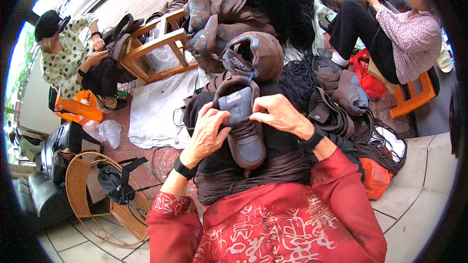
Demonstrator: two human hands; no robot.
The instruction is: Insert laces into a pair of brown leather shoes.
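Note:
A brown shoe upper (pixel 237 153) with a blue-grey tongue and toe patch lies across my lap, toe toward me. Dark lacing crosses its front below the tongue. My left hand (pixel 208 130) is at its left edge, fingers curled and thumb near the index finger; what they pinch is too small to make out. On the other side, my right hand (pixel 280 114) pinches the upper's right edge beside the tongue. Just beyond lies another brown upper (pixel 265 53), with a blue tie between the two. A thick bundle of dark brown laces (pixel 253 171) drapes over my lap.
More uppers (pixel 202 29) are heaped ahead around a wooden stool frame (pixel 155 44). People work at left (pixel 66 53) and right (pixel 409 39), on orange stools. A wicker chair (pixel 80 190) stands near left; dark laces and a red-orange bag (pixel 376 178) lie at right.

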